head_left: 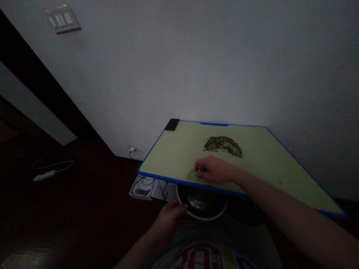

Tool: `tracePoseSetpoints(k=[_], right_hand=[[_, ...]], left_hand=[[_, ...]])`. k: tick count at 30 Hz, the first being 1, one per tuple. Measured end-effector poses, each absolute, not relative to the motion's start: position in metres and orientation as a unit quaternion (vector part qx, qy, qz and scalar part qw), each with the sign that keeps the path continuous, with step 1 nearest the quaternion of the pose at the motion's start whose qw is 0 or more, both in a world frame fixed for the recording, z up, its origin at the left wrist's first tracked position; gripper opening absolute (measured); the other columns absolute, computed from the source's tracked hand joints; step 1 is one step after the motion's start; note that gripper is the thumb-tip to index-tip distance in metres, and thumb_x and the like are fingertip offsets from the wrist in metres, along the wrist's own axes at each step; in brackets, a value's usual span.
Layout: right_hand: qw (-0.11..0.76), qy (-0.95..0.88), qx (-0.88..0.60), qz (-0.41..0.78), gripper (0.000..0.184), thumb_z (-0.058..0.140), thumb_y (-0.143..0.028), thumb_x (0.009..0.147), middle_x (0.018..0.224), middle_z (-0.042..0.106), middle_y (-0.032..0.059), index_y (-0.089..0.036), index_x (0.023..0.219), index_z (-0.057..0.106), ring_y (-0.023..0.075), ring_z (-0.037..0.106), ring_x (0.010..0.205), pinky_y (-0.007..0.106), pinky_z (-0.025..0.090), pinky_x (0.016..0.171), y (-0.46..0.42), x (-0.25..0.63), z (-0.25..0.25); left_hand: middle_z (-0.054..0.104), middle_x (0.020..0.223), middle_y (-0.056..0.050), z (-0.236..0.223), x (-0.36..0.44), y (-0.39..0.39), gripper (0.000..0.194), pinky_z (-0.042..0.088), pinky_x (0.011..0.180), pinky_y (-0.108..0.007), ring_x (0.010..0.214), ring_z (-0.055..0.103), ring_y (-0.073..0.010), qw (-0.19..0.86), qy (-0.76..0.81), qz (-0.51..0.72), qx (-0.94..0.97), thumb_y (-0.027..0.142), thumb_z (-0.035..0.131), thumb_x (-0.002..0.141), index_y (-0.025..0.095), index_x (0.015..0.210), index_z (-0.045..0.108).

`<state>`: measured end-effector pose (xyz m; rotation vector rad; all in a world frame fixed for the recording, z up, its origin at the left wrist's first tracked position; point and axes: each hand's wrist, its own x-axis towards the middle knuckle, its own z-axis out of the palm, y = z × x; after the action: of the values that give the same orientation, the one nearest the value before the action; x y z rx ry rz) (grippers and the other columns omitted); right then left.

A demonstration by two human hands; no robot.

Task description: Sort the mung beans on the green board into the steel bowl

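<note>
My left hand [171,211] grips the pale rim of a dark bowl [199,203], thumb on the rim and fingers around its outside. The bowl is below the near edge of the table, which hides its far part. Over the tabletop near that edge, my right hand [213,169] is closed, fingertips pressed together. What it pinches, if anything, is too dim to name. Under its fingers shows a faint round outline [191,175], perhaps a clear dish or a printed mark. Beyond the hand lies a curved heap of small greenish-brown grains or beans [223,145], with some scattered loosely around it.
The pale yellow-green tabletop [168,157] has a blue edge and stands against a wall. A dark phone [171,124] lies at its far left corner. Below are white boxes with cables [143,186], a wall plug [132,149] and a power strip [45,175] on the floor.
</note>
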<state>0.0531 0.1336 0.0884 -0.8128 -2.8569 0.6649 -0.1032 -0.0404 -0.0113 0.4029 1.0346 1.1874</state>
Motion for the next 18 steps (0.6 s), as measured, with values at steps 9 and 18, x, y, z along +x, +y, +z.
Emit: tracePoseSetpoints(k=[9, 18], right_hand=[[0.104, -0.879, -0.386, 0.261, 0.018, 0.054, -0.029, 0.079, 0.067, 0.066, 0.0010, -0.017, 0.091, 0.059, 0.0125, 0.056, 0.057, 0.023, 0.037, 0.055, 0.179, 0.103, 0.090], [0.070, -0.850, -0.498, 0.155, 0.028, 0.051, -0.038, 0.080, 0.066, 0.063, 0.0027, -0.016, 0.092, 0.064, 0.0152, 0.055, 0.059, 0.026, 0.034, 0.055, 0.172, 0.152, 0.064]], left_hand=[[0.077, 0.091, -0.012, -0.006, -0.103, -0.040, 0.021, 0.052, 0.075, -0.037, 0.084, 0.071, -0.0273, 0.699, 0.463, 0.522, 0.154, 0.021, 0.069, 0.070, 0.013, 0.090, 0.068], [0.077, 0.092, -0.011, -0.005, -0.102, -0.039, 0.019, 0.052, 0.072, -0.034, 0.082, 0.070, -0.0246, 0.695, 0.464, 0.521, 0.173, 0.019, 0.067, 0.073, 0.013, 0.091, 0.068]])
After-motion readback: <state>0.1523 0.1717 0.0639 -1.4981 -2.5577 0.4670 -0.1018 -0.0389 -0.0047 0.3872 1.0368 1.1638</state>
